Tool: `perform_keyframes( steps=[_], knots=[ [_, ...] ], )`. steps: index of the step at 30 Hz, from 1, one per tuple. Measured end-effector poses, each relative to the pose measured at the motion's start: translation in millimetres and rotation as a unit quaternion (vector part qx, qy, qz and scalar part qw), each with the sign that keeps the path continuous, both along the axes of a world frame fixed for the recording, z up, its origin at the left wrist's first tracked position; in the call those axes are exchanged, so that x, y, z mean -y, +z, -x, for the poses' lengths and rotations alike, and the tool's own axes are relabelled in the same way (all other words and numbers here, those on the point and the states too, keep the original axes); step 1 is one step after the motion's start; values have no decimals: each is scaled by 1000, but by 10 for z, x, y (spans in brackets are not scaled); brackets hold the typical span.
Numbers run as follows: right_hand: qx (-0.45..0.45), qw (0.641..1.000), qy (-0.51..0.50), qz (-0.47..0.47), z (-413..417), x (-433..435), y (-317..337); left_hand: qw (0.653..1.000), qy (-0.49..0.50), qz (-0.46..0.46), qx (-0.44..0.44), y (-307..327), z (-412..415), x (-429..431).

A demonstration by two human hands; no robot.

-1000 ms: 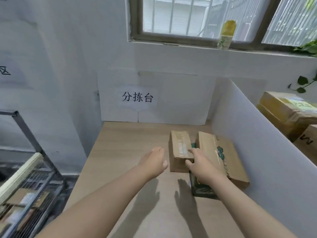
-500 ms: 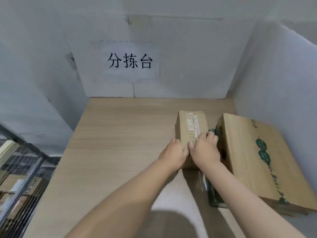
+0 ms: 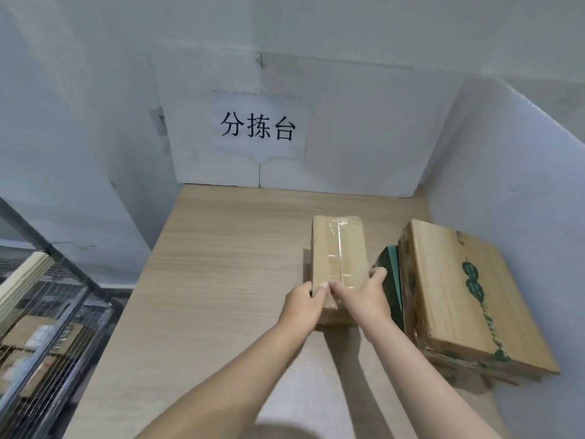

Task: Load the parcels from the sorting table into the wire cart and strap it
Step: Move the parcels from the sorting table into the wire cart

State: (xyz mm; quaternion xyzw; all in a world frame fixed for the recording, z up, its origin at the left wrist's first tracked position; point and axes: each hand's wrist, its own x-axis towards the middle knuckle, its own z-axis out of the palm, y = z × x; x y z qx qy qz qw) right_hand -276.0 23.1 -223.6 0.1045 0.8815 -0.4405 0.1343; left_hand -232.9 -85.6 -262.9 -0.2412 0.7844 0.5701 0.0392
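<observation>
A small taped cardboard parcel lies on the wooden sorting table. My left hand grips its near left corner, thumb on top. My right hand holds the near right end, fingers curled over the right side. To the right lies a large flat cardboard parcel with green print, resting on a dark green box. The wire cart stands at the lower left, below table level, with several parcels inside.
White panels close the table at the back and the right side. A paper sign with black characters hangs on the back panel. The cart's grey metal frame rises beside the table's left edge.
Both hands went from reaching over the table to holding the small parcel's near end. My view moved closer and tilted down; the parcel has shifted slightly.
</observation>
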Motion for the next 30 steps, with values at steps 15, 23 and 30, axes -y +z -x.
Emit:
perform_keyframes(
  steps=[15, 23, 30],
  knots=[
    [-267, 924, 57, 270, -1852, -17, 2200, 941, 54, -25, -333, 2409, -2150, 304],
    [-167, 894, 152, 388, -2643, -55, 2199, 921, 78, -66, -376, 2556, -3140, 345],
    [-49, 901, 234, 363, -3099, -52, 2131, 931, 87, -139, -327, 2262, -3830, 359]
  ],
)
